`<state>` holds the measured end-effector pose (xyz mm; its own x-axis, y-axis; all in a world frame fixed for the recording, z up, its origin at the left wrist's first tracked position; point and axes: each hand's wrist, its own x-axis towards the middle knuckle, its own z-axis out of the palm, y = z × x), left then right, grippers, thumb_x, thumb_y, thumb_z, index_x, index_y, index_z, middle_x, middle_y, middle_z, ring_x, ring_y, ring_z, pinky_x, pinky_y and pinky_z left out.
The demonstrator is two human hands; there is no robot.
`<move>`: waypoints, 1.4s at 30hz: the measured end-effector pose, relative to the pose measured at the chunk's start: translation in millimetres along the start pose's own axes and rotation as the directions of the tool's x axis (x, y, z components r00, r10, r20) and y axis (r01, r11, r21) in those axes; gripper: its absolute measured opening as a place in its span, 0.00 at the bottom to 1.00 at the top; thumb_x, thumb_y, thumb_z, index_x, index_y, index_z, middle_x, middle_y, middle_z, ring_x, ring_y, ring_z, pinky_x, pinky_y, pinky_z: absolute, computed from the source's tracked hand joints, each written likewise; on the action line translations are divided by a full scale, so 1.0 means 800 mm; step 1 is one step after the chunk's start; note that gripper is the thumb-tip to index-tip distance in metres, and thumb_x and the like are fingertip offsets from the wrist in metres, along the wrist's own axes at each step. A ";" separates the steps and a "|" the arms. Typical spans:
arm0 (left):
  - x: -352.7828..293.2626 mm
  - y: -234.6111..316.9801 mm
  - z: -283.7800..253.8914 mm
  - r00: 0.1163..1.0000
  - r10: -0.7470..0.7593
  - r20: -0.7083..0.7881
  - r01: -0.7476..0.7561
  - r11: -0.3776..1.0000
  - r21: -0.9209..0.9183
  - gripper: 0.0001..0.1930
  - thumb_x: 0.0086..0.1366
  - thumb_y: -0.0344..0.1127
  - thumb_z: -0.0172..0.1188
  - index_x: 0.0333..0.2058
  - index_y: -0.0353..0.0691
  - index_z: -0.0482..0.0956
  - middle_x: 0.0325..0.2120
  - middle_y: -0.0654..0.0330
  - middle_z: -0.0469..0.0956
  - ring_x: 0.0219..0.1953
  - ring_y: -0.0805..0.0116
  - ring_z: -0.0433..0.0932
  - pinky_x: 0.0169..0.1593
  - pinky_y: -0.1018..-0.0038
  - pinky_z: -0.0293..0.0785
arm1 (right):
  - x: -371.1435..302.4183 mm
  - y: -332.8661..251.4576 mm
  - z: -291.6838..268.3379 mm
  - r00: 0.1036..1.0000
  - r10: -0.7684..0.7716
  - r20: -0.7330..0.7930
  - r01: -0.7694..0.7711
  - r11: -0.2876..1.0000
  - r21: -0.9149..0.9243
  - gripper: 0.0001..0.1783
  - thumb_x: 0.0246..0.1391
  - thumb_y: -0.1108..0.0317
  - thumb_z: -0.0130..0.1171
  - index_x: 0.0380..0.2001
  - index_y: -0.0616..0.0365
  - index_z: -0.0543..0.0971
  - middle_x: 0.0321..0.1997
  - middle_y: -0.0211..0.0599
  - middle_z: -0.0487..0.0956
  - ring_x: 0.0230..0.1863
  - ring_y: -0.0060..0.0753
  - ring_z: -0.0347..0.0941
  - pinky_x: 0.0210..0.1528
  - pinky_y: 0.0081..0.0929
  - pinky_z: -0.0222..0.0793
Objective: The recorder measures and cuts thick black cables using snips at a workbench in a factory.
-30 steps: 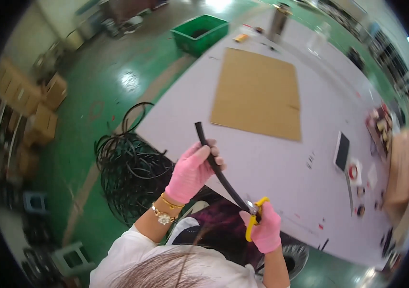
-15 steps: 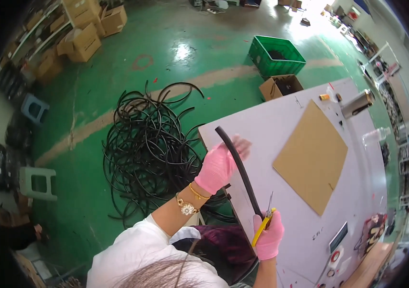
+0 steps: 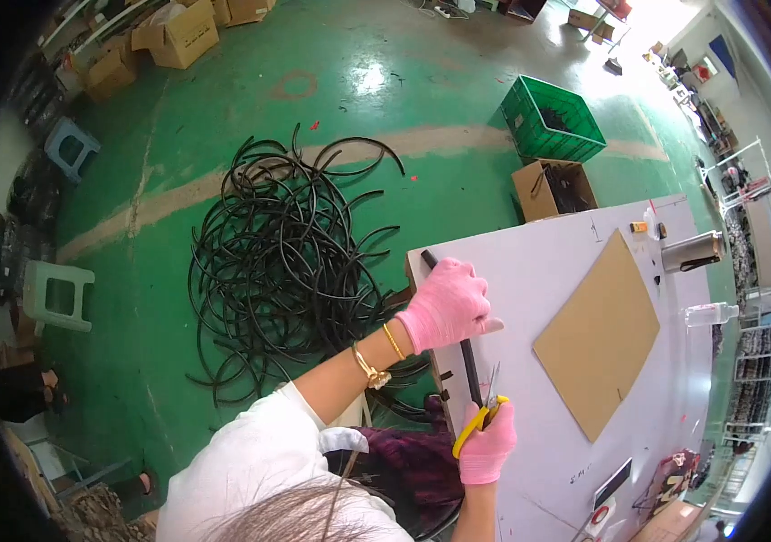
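A black rubber tube (image 3: 470,369) lies along the left edge of the white table (image 3: 530,280), one end poking out past my left hand (image 3: 447,304). In a pink glove, that hand is closed around the tube near its far end. My right hand (image 3: 488,449), also gloved in pink, grips small yellow-handled scissors (image 3: 470,430) with thin metal blades pointing away from me. The tube runs down to the right hand's fingers; whether they also pinch it is hidden. Left of the table, a tangled heap of black tubes (image 3: 291,262) lies on the floor.
On the table are a brown cardboard sheet (image 3: 598,334), a steel flask (image 3: 693,252), a clear bottle (image 3: 711,314) and a phone-like device (image 3: 613,483). Beyond the table stand an open carton (image 3: 539,191) and a green crate (image 3: 555,144). Plastic stools (image 3: 58,295) sit at left.
My left hand has gone from open fingers beside the tube to closed around it. The tube looks straighter. The right hand still holds the scissors, and the view has shifted slightly.
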<state>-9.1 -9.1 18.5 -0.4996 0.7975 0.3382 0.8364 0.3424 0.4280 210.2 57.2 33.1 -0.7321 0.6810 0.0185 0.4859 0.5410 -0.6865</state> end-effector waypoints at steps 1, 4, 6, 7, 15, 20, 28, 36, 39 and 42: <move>0.002 -0.011 0.000 0.999 0.001 -0.046 -0.003 1.000 -0.027 0.22 0.58 0.55 0.56 0.15 0.46 0.80 0.20 0.64 0.74 0.34 0.62 0.72 0.45 0.63 0.63 | 0.001 -0.002 -0.001 1.000 -0.002 0.004 0.002 1.000 -0.005 0.12 0.51 0.70 0.63 0.33 0.63 0.71 0.17 0.32 0.63 0.19 0.24 0.58 0.22 0.26 0.60; 0.005 -0.017 -0.005 0.998 0.006 0.057 -0.007 1.000 0.025 0.23 0.58 0.56 0.56 0.15 0.45 0.80 0.21 0.64 0.74 0.34 0.62 0.72 0.46 0.64 0.62 | 0.004 -0.008 -0.004 0.999 0.036 0.036 -0.036 0.999 -0.011 0.12 0.51 0.70 0.63 0.33 0.63 0.70 0.17 0.32 0.63 0.19 0.24 0.57 0.22 0.25 0.59; 0.005 -0.020 -0.003 0.998 0.003 0.055 -0.003 1.000 0.002 0.23 0.58 0.56 0.56 0.15 0.45 0.80 0.21 0.64 0.74 0.34 0.63 0.72 0.46 0.64 0.62 | 0.004 -0.008 -0.005 0.999 0.016 0.050 -0.015 1.000 -0.005 0.12 0.51 0.70 0.63 0.32 0.63 0.70 0.17 0.32 0.63 0.19 0.24 0.57 0.22 0.25 0.59; 0.005 -0.021 -0.002 0.998 0.003 0.055 -0.002 1.000 -0.017 0.23 0.58 0.57 0.56 0.15 0.45 0.80 0.20 0.64 0.75 0.34 0.63 0.72 0.46 0.64 0.62 | 0.005 -0.008 -0.005 0.999 0.015 0.052 -0.015 1.000 -0.008 0.12 0.51 0.70 0.63 0.32 0.63 0.70 0.17 0.32 0.63 0.19 0.24 0.57 0.22 0.25 0.59; 0.004 -0.030 -0.011 0.997 0.015 0.077 -0.013 0.999 -0.030 0.24 0.57 0.57 0.56 0.15 0.44 0.81 0.21 0.64 0.76 0.35 0.64 0.73 0.46 0.65 0.63 | 0.007 -0.009 0.000 0.998 -0.042 0.056 0.041 0.999 0.009 0.12 0.50 0.71 0.63 0.32 0.63 0.70 0.18 0.33 0.63 0.20 0.23 0.57 0.23 0.25 0.59; 0.004 -0.027 -0.014 0.995 0.063 0.073 -0.060 0.997 -0.041 0.23 0.55 0.56 0.58 0.13 0.44 0.78 0.19 0.64 0.74 0.33 0.63 0.73 0.43 0.64 0.63 | 0.001 -0.010 -0.003 0.998 -0.037 0.051 0.038 0.999 -0.004 0.13 0.52 0.70 0.63 0.35 0.62 0.70 0.19 0.35 0.67 0.20 0.26 0.61 0.24 0.25 0.61; 0.002 -0.026 0.023 0.999 0.016 0.047 -0.022 0.991 0.129 0.35 0.55 0.46 0.61 0.61 0.46 0.64 0.62 0.50 0.61 0.65 0.52 0.56 0.69 0.56 0.46 | -0.028 0.024 -0.025 0.996 0.079 0.038 -0.082 0.991 0.108 0.16 0.52 0.69 0.64 0.42 0.60 0.72 0.23 0.39 0.73 0.23 0.33 0.69 0.28 0.29 0.67; 0.031 -0.045 0.016 0.982 0.156 0.110 -0.178 0.955 0.237 0.33 0.59 0.37 0.54 0.64 0.39 0.60 0.64 0.47 0.59 0.66 0.49 0.56 0.68 0.61 0.48 | -0.273 0.151 -0.234 0.906 0.363 0.218 -0.422 0.822 0.382 0.14 0.53 0.66 0.64 0.41 0.58 0.75 0.25 0.25 0.74 0.24 0.16 0.66 0.27 0.21 0.65; 0.033 -0.022 0.011 0.966 0.153 0.210 -0.219 0.915 0.340 0.31 0.64 0.40 0.49 0.64 0.37 0.59 0.64 0.47 0.58 0.67 0.50 0.55 0.68 0.61 0.48 | -0.348 0.182 -0.314 0.609 0.758 0.236 -0.777 0.507 0.374 0.08 0.51 0.71 0.61 0.34 0.61 0.75 0.20 0.21 0.70 0.22 0.12 0.64 0.24 0.15 0.61; 0.034 -0.037 0.008 0.960 0.163 0.226 -0.244 0.884 0.398 0.29 0.68 0.41 0.46 0.65 0.37 0.58 0.65 0.47 0.58 0.67 0.51 0.54 0.68 0.61 0.48 | -0.371 0.221 -0.356 0.650 0.743 0.157 -0.733 0.560 0.386 0.07 0.50 0.70 0.60 0.30 0.61 0.75 0.19 0.22 0.69 0.22 0.12 0.65 0.24 0.17 0.61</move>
<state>-46.3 5.9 9.5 -0.2927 0.9339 0.2053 0.9512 0.3064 -0.0378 649.2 91.7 113.4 -0.1896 0.7677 -0.6121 0.6241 -0.3870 -0.6788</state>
